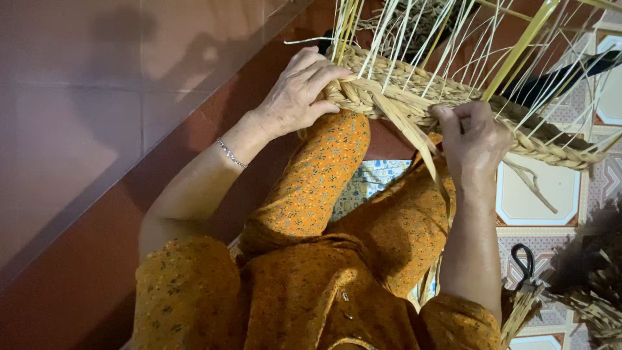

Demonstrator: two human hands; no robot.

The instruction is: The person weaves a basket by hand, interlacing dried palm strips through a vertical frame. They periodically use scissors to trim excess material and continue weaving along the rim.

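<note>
Straw-coloured plaited fibre forms the braided rim [453, 110] of a half-woven basket that rests over the person's knees, above a patterned tile floor [538, 194]. The left hand [298, 94] curls over the near end of the rim, fingers wrapped around the plait and clenched on it. The right hand [476, 139] is closed on a flat bundle of loose strands [408, 129], pinching them where they leave the braid and pulling them down toward the lap. Many thin upright stakes [414, 32] fan out above the rim, and one thicker yellow-green stalk [518, 45] crosses them at a slant. Black-handled scissors [523, 259] lie on the floor beside the right forearm, next to a heap of spare fibre [596, 285].

As a judgement, the main risk is the pinched strands slipping or snapping if the pull is too sharp, since dry fibre frays at a tight bend. A looser left-hand grip could let the finished plait slacken and open gaps. The crowded stakes could also catch a finger or be bent out of line.
</note>
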